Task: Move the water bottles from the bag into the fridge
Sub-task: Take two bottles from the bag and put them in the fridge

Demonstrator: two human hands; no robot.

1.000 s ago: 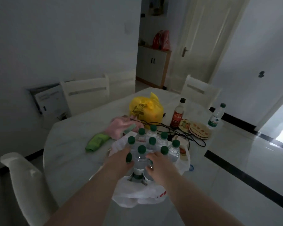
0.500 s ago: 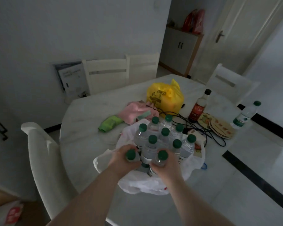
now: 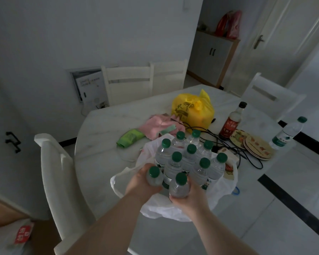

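A white plastic bag (image 3: 177,208) lies open at the near edge of the round table (image 3: 103,144), with several clear, green-capped water bottles (image 3: 190,157) standing upright in it. My left hand (image 3: 142,183) is wrapped around one bottle (image 3: 154,176) at the bag's left front. My right hand (image 3: 188,196) grips another bottle (image 3: 180,184) at the front. Both held bottles sit slightly above and in front of the cluster. The fridge is out of view.
A yellow bag (image 3: 191,109), pink cloth (image 3: 158,124), green cloth (image 3: 129,139), dark sauce bottle (image 3: 232,122), stacked plates (image 3: 254,146), black cables (image 3: 247,155) and a lone water bottle (image 3: 288,132) share the table. White chairs (image 3: 57,177) surround it. A cardboard box (image 3: 17,234) sits lower left.
Both hands have closed on two front bottles and drawn them up and toward me, out of the cluster. The camera has swung left and pulled back.
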